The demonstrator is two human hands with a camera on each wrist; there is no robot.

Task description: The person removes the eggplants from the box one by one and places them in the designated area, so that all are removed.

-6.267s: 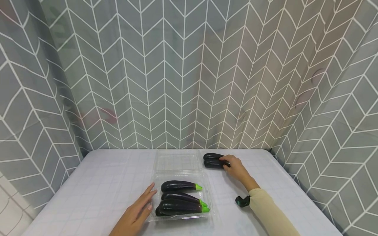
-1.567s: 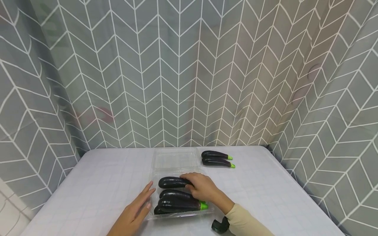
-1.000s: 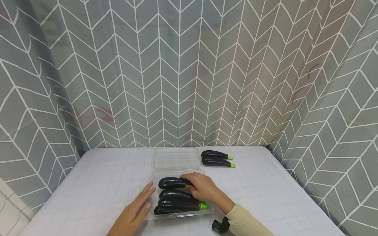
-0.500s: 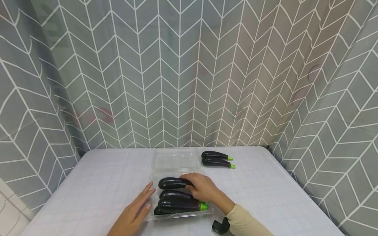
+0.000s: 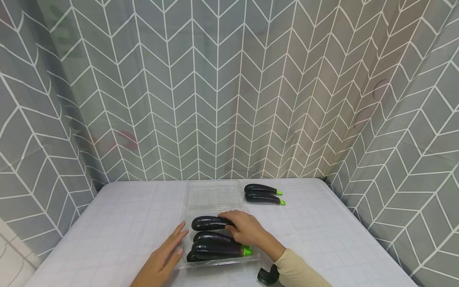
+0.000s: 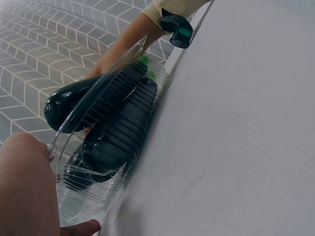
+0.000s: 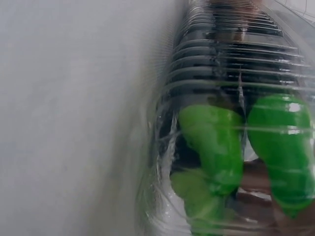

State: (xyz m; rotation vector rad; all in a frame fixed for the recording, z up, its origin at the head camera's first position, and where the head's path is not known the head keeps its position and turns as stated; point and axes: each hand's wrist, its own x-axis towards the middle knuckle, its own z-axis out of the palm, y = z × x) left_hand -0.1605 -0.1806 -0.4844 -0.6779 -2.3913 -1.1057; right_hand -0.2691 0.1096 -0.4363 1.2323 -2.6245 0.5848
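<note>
A clear plastic clamshell box (image 5: 219, 263) stands with its lid (image 5: 214, 194) folded back on the table. Inside it lie several dark purple eggplants (image 5: 219, 250) with green stem ends, stacked toward the near side. My right hand (image 5: 247, 229) grips the rearmost eggplant (image 5: 208, 223) at its right end, its cap hidden under the fingers. At the box's left wall is my left hand (image 5: 163, 255), fingers extended along the rim. In the left wrist view, that eggplant (image 6: 64, 105) shows above the box rim. Green stem ends (image 7: 211, 142) press close behind the box wall in the right wrist view.
Two more eggplants (image 5: 263, 193) lie side by side on the white tablecloth (image 5: 322, 223), behind and right of the box. A dark wrist device (image 5: 267, 275) sits by the right sleeve. A grey patterned curtain (image 5: 215, 99) rises behind the table.
Since the oldest frame, my right hand has left the two eggplants at the back right and taken hold of the rearmost one in the box. Over the last second, that eggplant shifts slightly left.
</note>
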